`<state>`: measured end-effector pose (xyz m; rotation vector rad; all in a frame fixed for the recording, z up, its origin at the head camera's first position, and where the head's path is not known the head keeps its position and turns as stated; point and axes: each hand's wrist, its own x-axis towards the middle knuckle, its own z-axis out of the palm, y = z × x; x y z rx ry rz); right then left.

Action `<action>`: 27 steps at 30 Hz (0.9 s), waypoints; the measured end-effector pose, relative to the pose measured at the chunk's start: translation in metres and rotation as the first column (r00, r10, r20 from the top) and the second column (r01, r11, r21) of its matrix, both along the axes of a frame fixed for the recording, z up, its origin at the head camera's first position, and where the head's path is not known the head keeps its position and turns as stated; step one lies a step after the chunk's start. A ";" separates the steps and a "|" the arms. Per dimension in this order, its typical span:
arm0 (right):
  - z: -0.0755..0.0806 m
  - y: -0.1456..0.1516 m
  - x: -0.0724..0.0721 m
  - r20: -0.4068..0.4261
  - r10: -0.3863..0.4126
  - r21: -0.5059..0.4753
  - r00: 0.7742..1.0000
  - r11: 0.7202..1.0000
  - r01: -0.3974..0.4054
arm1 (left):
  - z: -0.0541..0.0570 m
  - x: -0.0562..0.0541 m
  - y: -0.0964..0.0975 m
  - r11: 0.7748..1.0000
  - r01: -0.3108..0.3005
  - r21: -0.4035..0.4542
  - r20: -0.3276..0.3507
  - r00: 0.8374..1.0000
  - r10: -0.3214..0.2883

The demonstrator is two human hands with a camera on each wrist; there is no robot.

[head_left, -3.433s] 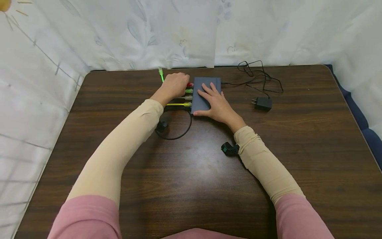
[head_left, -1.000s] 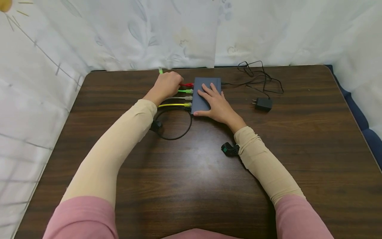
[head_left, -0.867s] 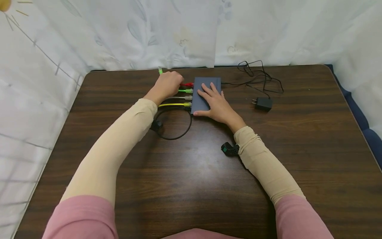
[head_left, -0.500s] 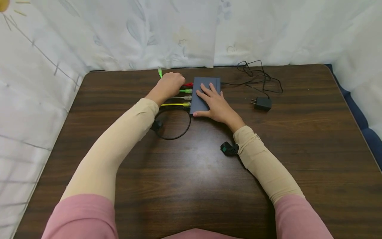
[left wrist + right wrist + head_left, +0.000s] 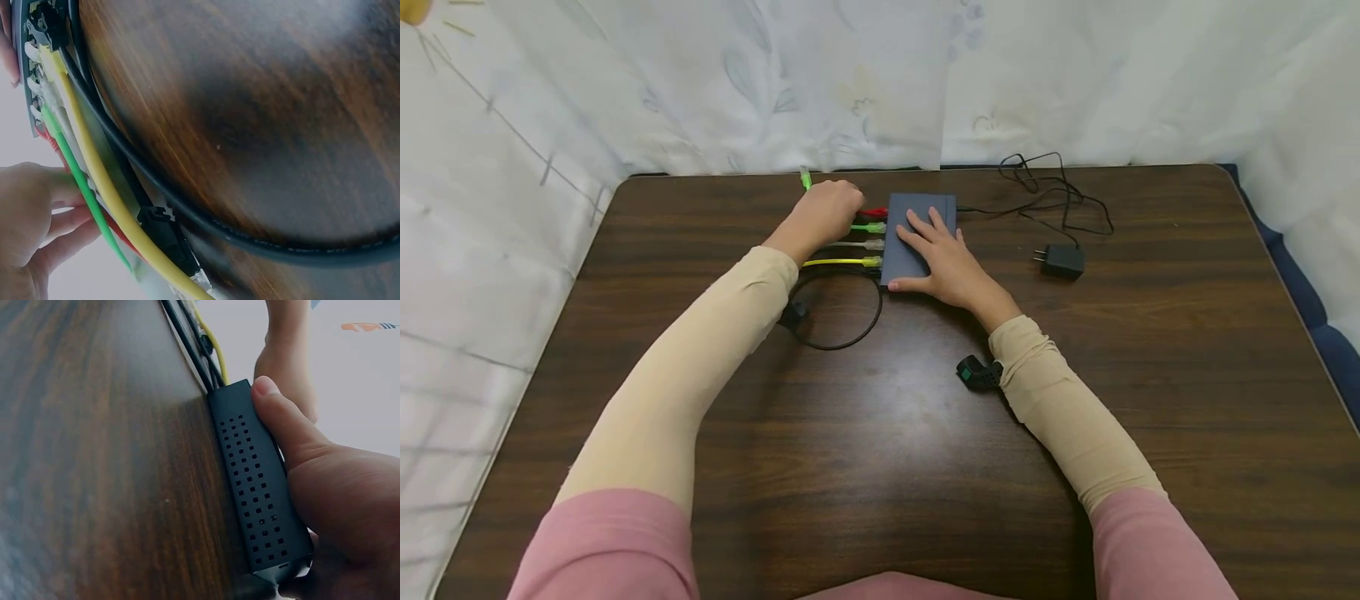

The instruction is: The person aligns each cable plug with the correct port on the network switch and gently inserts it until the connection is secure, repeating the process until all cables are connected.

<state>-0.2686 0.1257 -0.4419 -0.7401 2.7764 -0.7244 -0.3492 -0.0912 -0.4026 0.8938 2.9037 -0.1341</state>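
Observation:
A flat grey-blue network switch (image 5: pixel 901 250) lies on the table. My right hand (image 5: pixel 953 271) rests on its top with fingers spread; in the right wrist view the thumb (image 5: pixel 281 409) lies along the edge above the perforated side. At the switch's left side, red, green, grey and yellow Ethernet cables and a black cable are plugged in. My left hand (image 5: pixel 823 217) pinches the red cable (image 5: pixel 876 212) a short way from its plug, fingertips hidden in the head view. The left wrist view shows those fingers behind the green cable (image 5: pixel 81 181), with the yellow cable (image 5: pixel 103 175) nearer.
A black cable loop (image 5: pixel 871 325) curves across the table (image 5: pixel 880 467) below the left hand. A black power adapter (image 5: pixel 1060 261) with tangled cord lies right of the switch. A loose green cable end (image 5: pixel 806 178) points toward the white curtain (image 5: pixel 880 83) at the back.
Over about three seconds my left hand has moved left from the red plug, baring more of the cables, then slightly back right. The right hand and the switch have stayed in place.

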 end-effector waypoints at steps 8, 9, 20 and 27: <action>-0.001 0.003 -0.002 -0.002 -0.005 0.037 1.000 0.999 0.005 | 0.002 -0.002 0.000 0.999 -0.032 0.012 0.070 0.997 0.031; -0.001 0.003 -0.002 -0.002 -0.006 0.038 1.000 0.999 0.006 | 0.002 -0.002 0.000 0.999 -0.036 0.010 0.079 0.996 0.035; 0.000 0.000 -0.004 0.002 0.000 0.073 1.000 0.997 0.000 | 0.000 0.012 -0.009 0.998 -0.063 -0.029 0.143 0.988 0.066; 0.003 0.002 -0.001 -0.040 -0.005 0.108 0.999 0.994 0.010 | 0.001 0.025 -0.011 1.000 -0.011 0.006 0.073 0.997 0.011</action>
